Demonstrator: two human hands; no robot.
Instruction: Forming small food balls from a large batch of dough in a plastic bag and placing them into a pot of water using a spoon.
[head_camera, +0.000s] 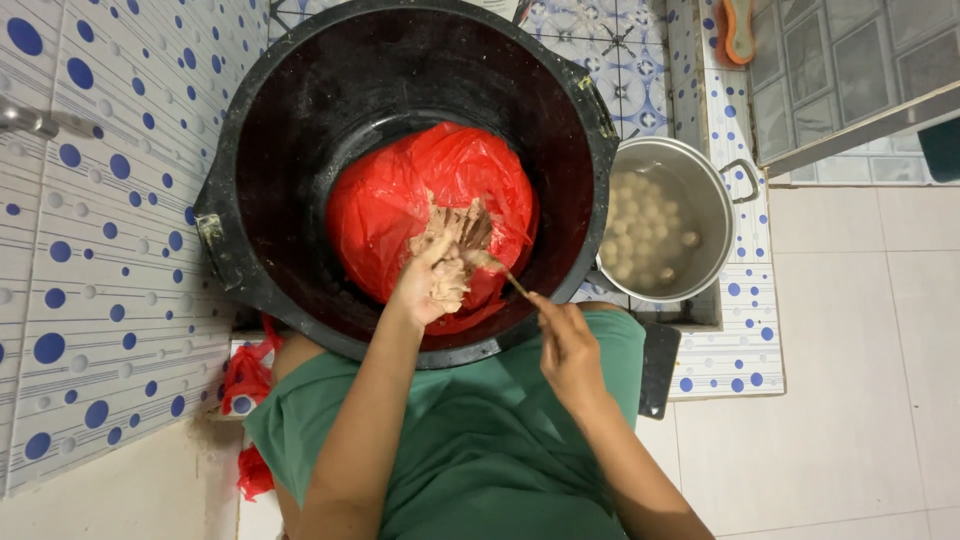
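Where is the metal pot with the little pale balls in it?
In the head view the metal pot sits right of centre, on the blue-dotted tiled ledge, tight beside the big black tub lined with red plastic.

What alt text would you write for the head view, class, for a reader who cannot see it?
Seen from above, a person's left hand holds pale paste over a red plastic bag in a large black tub, while the right hand scrapes it with a spoon. A metal pot of pale balls in water stands beside the tub.
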